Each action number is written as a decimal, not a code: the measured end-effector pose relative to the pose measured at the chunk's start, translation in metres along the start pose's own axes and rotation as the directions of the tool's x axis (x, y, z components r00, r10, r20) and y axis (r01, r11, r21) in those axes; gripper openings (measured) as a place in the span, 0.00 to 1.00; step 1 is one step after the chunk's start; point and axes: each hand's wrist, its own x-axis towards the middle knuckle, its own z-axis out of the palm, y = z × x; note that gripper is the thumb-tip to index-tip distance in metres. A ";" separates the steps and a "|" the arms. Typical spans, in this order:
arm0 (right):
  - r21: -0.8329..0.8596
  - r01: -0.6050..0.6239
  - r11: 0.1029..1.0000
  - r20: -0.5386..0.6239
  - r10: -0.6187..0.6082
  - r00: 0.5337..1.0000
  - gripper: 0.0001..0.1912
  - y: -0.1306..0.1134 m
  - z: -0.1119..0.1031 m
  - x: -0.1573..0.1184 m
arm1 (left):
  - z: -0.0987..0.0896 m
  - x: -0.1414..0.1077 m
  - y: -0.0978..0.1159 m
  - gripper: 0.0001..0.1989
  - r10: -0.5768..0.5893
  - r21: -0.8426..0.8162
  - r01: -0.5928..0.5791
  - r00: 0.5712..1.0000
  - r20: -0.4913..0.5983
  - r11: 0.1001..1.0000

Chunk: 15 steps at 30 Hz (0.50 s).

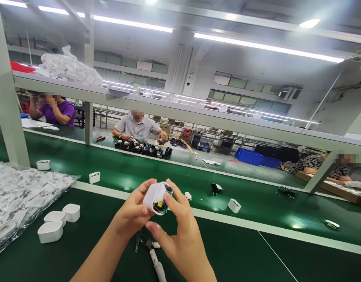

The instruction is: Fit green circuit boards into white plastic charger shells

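My left hand [130, 214] is wrapped around a white plastic housing [150, 196], held tilted above the bench with its open end toward the right. A circuit board [161, 205] with yellow and black parts sits partly inside that end. Fingers of my right hand [185, 227] press on the board and the housing's rim, its thumb apart below. Under my hands lie tweezers [138, 241] and a hand tool with white-wrapped handles [157, 261], partly hidden by my right hand. Several empty white housings, one of them here [50, 232], stand on the bench to the left.
A clear bag of white parts [24, 199] lies at the left. Beyond a pale strip, a green belt [195, 176] carries white housings [234, 205] and dark parts [216, 188]. A shelf beam [180, 109] crosses ahead. Across the belt, a person [138, 127] handles black parts; others sit left and right.
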 end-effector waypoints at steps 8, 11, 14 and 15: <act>0.089 -0.096 0.991 -0.131 0.107 0.986 0.22 0.015 0.010 -0.004 | 0.007 -0.002 0.004 0.25 -0.081 0.275 0.086 0.996 -0.031 0.958; 0.102 -0.167 0.981 -0.119 0.179 0.977 0.32 0.020 0.009 -0.007 | 0.012 -0.006 0.017 0.20 0.036 0.474 0.048 0.985 -0.167 0.879; 0.085 -0.169 0.982 -0.038 0.172 0.984 0.34 0.022 0.008 -0.008 | 0.017 -0.010 0.027 0.20 0.113 0.608 0.054 0.966 -0.233 0.792; 0.075 -0.150 0.986 -0.019 0.152 0.988 0.34 0.021 0.007 -0.008 | 0.019 -0.011 0.028 0.21 0.113 0.637 0.079 0.960 -0.256 0.767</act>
